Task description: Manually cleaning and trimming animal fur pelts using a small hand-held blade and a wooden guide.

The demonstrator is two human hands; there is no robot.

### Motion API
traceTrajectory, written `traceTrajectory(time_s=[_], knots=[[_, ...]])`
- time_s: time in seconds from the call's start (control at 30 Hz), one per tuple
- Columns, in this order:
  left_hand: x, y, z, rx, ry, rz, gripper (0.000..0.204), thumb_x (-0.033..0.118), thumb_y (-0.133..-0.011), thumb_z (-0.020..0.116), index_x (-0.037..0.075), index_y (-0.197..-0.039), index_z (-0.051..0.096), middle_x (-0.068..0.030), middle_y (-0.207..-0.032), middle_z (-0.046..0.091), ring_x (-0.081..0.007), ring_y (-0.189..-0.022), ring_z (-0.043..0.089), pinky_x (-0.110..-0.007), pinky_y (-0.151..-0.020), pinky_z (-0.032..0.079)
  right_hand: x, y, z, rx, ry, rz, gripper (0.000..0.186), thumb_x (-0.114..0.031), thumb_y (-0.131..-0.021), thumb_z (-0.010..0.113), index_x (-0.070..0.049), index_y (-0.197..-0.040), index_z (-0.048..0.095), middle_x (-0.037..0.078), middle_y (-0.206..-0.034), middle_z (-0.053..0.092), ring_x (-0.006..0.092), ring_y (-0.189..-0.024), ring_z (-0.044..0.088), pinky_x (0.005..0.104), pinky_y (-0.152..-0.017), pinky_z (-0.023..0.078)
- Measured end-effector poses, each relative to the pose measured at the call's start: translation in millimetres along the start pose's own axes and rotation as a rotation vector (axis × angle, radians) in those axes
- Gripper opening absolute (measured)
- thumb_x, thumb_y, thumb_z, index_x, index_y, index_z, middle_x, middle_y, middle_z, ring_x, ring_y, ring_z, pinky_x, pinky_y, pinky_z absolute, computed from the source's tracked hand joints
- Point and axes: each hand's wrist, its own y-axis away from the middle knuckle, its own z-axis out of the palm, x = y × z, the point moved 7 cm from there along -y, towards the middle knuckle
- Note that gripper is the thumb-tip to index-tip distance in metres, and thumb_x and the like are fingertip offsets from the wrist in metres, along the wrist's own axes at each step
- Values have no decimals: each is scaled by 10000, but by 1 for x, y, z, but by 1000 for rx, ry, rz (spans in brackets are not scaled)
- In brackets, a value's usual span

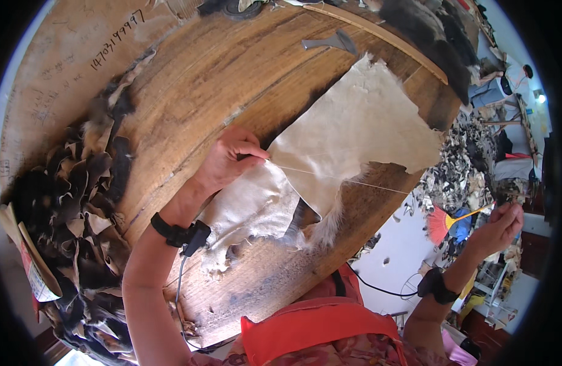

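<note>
A large pale fur pelt point(354, 122) lies skin side up on the wooden table, with fur showing along its edges. A smaller pale piece of pelt point(250, 198) meets it at a corner. My left hand point(232, 158) pinches that meeting edge between thumb and fingers. From there a thin white thread point(354, 182) runs taut to the right, across the large pelt. Out past the table's right edge, my right hand point(499, 230) is closed in a pinch in line with the thread. Whether it also holds a needle is too small to see.
Dark fur scraps point(80, 201) are heaped along the left. A metal tool with a flared blade point(330, 43) lies beyond the pelt, near a wooden strip point(384, 36). Right of the table, a red broom point(439, 226) stands before scraps on the floor point(458, 158). Cables trail from both wrist bands.
</note>
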Motion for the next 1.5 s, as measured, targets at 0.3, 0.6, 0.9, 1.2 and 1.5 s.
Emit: traceTrajectory(time_s=[0.3,0.6,0.9,1.2,1.5], knots=[[-1,4,-2,-6,21,-9,228,-31,-769,778,98,-957,793,-12,-930,641,-149,-919,582,-278,-791,459,152,-92,-109,275,1441,-253,290,-294,-988,571,-51,-1114,667,167,-1029,701,371,-895,685,462,-752,544],[-1,0,0,-30,25,-31,223,-39,-769,775,93,-949,791,-19,-931,640,-153,-889,588,-285,-773,463,-8,227,190,-1567,94,324,485,-158,-822,762,-69,-1283,636,21,-926,668,57,-714,547,246,-634,468],[-6,8,-3,26,63,-75,208,-4,-753,791,108,-928,792,-30,-872,665,-188,-809,614,-312,-721,470,-58,230,185,-1360,-78,224,88,-66,-811,718,-67,-899,712,90,-785,694,244,-685,678,306,-609,519],[-10,3,6,-20,185,-181,217,-46,-799,761,75,-978,782,-13,-913,616,-117,-853,586,-253,-720,466,-134,299,194,-1676,-561,-91,151,-19,-792,724,-100,-920,716,56,-750,687,209,-608,663,300,-533,499],[5,17,7,50,701,-289,38,25,-837,774,6,-866,757,3,-883,604,-76,-760,542,-229,-664,417,-74,287,257,-1192,-296,201,101,-37,-833,717,-76,-927,714,90,-764,694,202,-608,659,291,-548,496]])
